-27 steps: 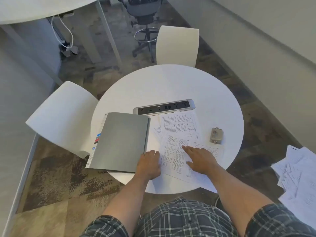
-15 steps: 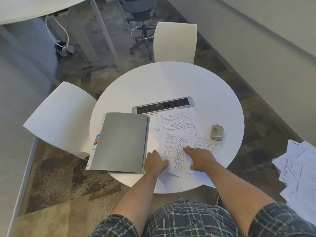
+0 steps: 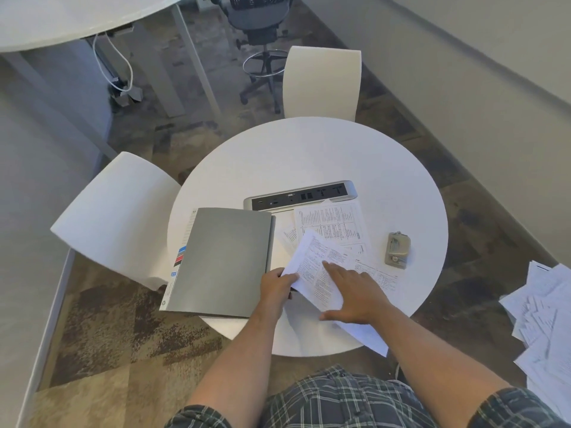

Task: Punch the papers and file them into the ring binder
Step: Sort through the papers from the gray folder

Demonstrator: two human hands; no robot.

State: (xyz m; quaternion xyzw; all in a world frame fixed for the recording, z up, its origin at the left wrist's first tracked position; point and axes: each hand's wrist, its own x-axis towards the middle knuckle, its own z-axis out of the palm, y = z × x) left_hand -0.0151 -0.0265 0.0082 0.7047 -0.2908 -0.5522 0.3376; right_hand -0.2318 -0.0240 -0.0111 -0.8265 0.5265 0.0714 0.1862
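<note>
Clearly, from the head camera, the only view we have, we are sorting loose sheets on the round white worktop [image 3: 309, 149]. Our left hand [image 3: 275, 288] is closed in a pinch on the near left corner of the top printed sheet [image 3: 315, 273], which is raised and tilted off the rest of the papers [image 3: 333, 223]. Our right hand [image 3: 355, 295] lies open and flat, fingers spread, pressing on the same sheet and gripping nothing. The ring binder [image 3: 222, 261] lies shut just to the left of the papers, its grey cover up and its near corner past the worktop's edge. A small metal hole punch [image 3: 398, 250] sits apart to the right. We judge the paper light, limp and slick: a single sheet will droop from a corner pinch and slide over its neighbours, and it will crease if squeezed. We think it better to square the stack with both palms, then hold it along one long edge, thumb above and fingers beneath, so the margin stays flat for punching. The binder looks stiff and safe to lift by its spine. More sheets lie scattered on the floor [image 3: 550, 319] at right.
</note>
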